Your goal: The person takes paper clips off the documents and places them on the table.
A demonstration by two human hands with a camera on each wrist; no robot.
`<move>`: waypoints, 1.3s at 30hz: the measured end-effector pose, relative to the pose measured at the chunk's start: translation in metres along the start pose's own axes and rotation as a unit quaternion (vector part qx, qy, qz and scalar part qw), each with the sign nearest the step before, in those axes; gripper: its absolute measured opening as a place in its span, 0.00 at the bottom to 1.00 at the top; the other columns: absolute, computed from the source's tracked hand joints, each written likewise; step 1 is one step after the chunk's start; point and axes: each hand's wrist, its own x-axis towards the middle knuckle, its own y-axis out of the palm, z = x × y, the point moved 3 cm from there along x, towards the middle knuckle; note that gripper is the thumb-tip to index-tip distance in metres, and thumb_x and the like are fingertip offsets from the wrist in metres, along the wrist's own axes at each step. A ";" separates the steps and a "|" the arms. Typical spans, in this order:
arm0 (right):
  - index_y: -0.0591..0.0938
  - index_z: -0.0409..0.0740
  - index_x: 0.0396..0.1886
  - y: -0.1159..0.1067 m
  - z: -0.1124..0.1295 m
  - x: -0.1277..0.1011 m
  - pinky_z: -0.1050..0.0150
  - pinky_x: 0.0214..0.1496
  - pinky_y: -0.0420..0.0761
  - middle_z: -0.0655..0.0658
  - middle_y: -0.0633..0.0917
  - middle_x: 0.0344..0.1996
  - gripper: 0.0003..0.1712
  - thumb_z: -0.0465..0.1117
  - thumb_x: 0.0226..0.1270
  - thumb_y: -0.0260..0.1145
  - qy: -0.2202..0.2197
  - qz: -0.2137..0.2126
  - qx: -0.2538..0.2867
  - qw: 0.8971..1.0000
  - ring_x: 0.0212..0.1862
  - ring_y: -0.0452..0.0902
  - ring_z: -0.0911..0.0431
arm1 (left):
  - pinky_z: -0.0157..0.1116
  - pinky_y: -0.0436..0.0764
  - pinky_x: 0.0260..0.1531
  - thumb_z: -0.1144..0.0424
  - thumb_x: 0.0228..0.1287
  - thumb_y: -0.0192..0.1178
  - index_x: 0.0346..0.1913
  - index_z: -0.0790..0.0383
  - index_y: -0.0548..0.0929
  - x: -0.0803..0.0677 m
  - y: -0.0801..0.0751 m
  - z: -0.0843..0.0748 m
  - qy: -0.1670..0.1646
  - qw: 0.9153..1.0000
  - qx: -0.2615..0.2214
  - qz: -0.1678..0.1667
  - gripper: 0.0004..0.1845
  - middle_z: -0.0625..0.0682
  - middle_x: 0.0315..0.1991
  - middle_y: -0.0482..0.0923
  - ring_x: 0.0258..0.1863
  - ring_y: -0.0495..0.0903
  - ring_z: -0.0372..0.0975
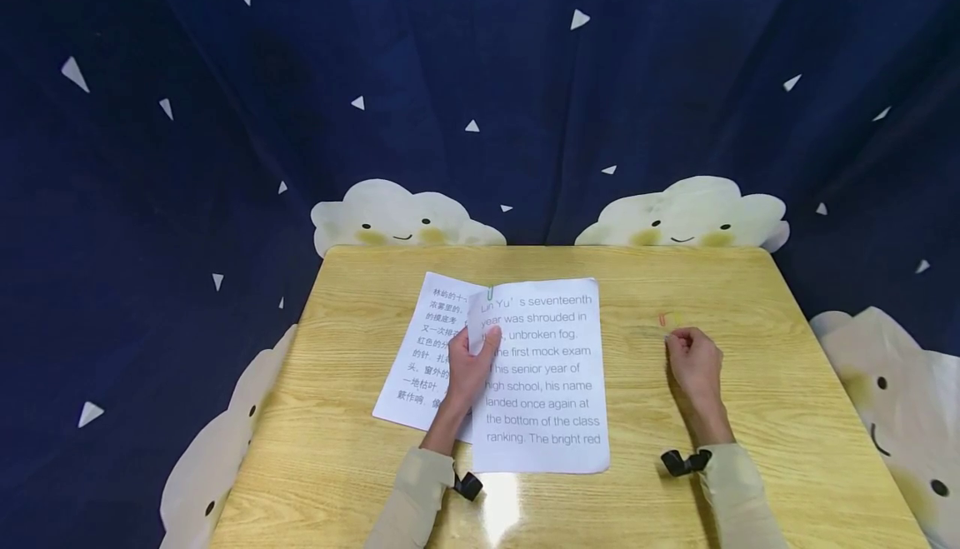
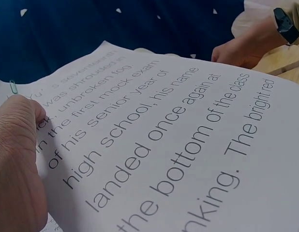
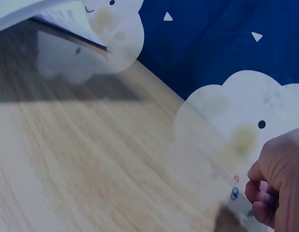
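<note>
- Over the pale wood-grain tabletop (image 1: 630, 416), a white paper sheet printed in large black English text (image 1: 543, 382) is resting in the grip of the left hand (image 1: 468, 366), whose thumb is pressing on its upper left part.
- At the top edge of the English sheet, near its left corner, a small green wire paper clip (image 1: 491, 292) is sitting.
- Beneath and left of the English sheet, a white paper sheet printed in black Chinese characters (image 1: 408, 374) is showing, partly covered; whether the left fingers are holding it too, I cannot tell.
- To the right of the English sheet, well apart from the left hand, the right hand (image 1: 696, 364) is hovering low or resting with its fingers bent; whether its fingertips are pinching anything, I cannot tell.
- Just beside those fingertips, also right of the English sheet, a small red clip (image 3: 236, 179), a small blue clip (image 3: 235, 193) and a small yellow clip (image 1: 676, 318) are lying.
- Below the English sheet, beige sleeves (image 1: 738, 491) are covering both forearms.
- Beyond the English sheet, a dark blue curtain with white triangles (image 1: 480, 74) is hanging, and smiling white cloud shapes (image 1: 686, 216) are lining the far edge.
</note>
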 end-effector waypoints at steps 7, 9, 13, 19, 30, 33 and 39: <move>0.86 0.29 0.45 -0.002 0.020 0.000 0.80 0.31 0.67 0.33 0.87 0.34 0.12 0.32 0.76 0.59 -0.035 -0.018 0.020 0.999 0.31 0.73 0.62 | 0.36 0.83 0.17 0.41 0.75 0.62 0.61 0.49 0.84 -0.001 0.000 -0.001 0.002 1.000 0.008 -0.004 0.22 0.55 0.34 0.89 0.22 0.87 0.46; 0.87 0.30 0.46 -0.002 0.027 0.000 0.80 0.31 0.68 0.33 0.88 0.35 0.12 0.32 0.77 0.58 -0.041 -0.015 0.025 0.999 0.31 0.73 0.66 | 0.35 0.83 0.17 0.40 0.75 0.61 0.61 0.49 0.84 0.000 0.000 -0.001 0.000 1.000 0.012 -0.006 0.22 0.55 0.33 0.89 0.22 0.87 0.46; 0.86 0.31 0.46 -0.003 0.042 0.001 0.78 0.28 0.69 0.33 0.88 0.35 0.14 0.32 0.77 0.55 -0.051 -0.003 0.043 0.998 0.29 0.72 0.69 | 0.35 0.82 0.16 0.41 0.76 0.59 0.61 0.52 0.84 -0.001 0.001 0.001 -0.007 1.000 0.011 -0.009 0.23 0.55 0.33 0.89 0.21 0.86 0.44; 0.86 0.30 0.44 -0.002 0.065 0.002 0.79 0.26 0.71 0.33 0.88 0.34 0.15 0.28 0.75 0.52 -0.058 0.007 0.080 0.995 0.27 0.74 0.70 | 0.37 0.83 0.15 0.42 0.77 0.59 0.61 0.52 0.84 -0.002 0.004 0.000 -0.002 1.000 0.010 -0.004 0.22 0.56 0.32 0.88 0.20 0.86 0.44; 0.85 0.36 0.49 0.000 0.107 0.000 0.77 0.28 0.75 0.35 0.87 0.33 0.17 0.36 0.84 0.48 -0.061 0.025 0.149 0.987 0.30 0.81 0.55 | 0.36 0.83 0.16 0.41 0.77 0.58 0.61 0.50 0.83 -0.003 0.007 -0.004 0.004 1.000 0.012 0.005 0.22 0.57 0.33 0.88 0.21 0.86 0.45; 0.84 0.37 0.49 -0.001 0.119 0.000 0.76 0.30 0.75 0.35 0.87 0.34 0.21 0.44 0.87 0.48 -0.061 0.039 0.156 0.985 0.32 0.82 0.52 | 0.36 0.83 0.16 0.42 0.77 0.59 0.61 0.52 0.83 -0.003 0.008 -0.004 -0.003 1.000 0.011 0.005 0.22 0.57 0.33 0.88 0.21 0.86 0.44; 0.84 0.34 0.50 0.004 0.137 0.000 0.75 0.33 0.79 0.35 0.86 0.36 0.27 0.55 0.85 0.53 -0.076 0.073 0.169 0.980 0.33 0.83 0.55 | 0.37 0.83 0.16 0.43 0.78 0.59 0.60 0.53 0.84 -0.003 0.010 -0.003 -0.001 1.000 0.008 0.013 0.21 0.57 0.32 0.88 0.20 0.86 0.45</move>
